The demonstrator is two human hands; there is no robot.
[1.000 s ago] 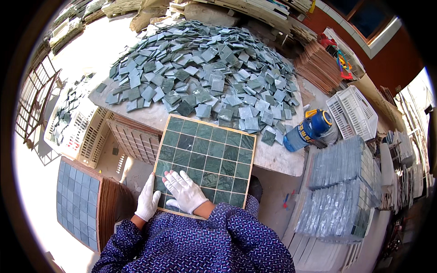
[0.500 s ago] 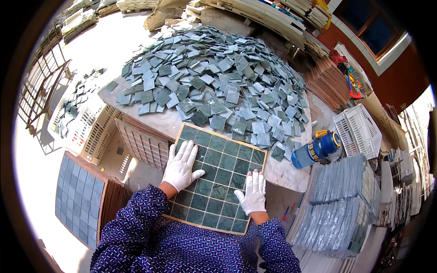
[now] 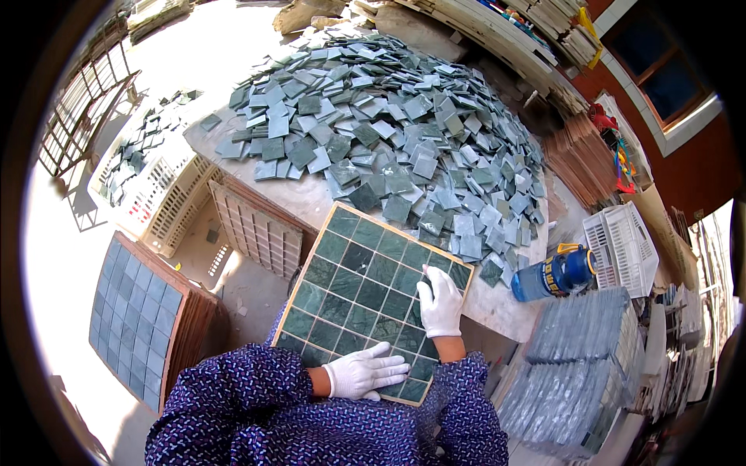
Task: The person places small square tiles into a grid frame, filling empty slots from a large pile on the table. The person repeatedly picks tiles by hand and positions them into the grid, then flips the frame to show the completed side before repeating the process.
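A wooden-framed tray (image 3: 310, 249) of square dark green stone tiles (image 3: 359, 289) leans in front of me against the table's near edge. My left hand (image 3: 364, 373), in a white glove with bare fingertips, lies flat over the lower tiles, its fingers stretched to the right and open. On the tray's right side rests my right hand (image 3: 440, 304), gloved the same way. Its fingers are bent a little, with the index finger reaching up along the tiles. I see nothing held in it.
A big heap of loose grey-green tiles (image 3: 373, 116) covers the table (image 3: 256, 182). At its right end lies a blue bottle (image 3: 552, 273), near a white crate (image 3: 619, 247) and plastic-wrapped tile stacks (image 3: 567, 373). Stacked tile trays (image 3: 132, 318) stand left, beside a cream crate (image 3: 175, 206).
My left hand has slid down and right, from the tray's upper left to its lower edge. My right hand has moved slightly up, its fingers now more bent. The whole view has shifted a little.
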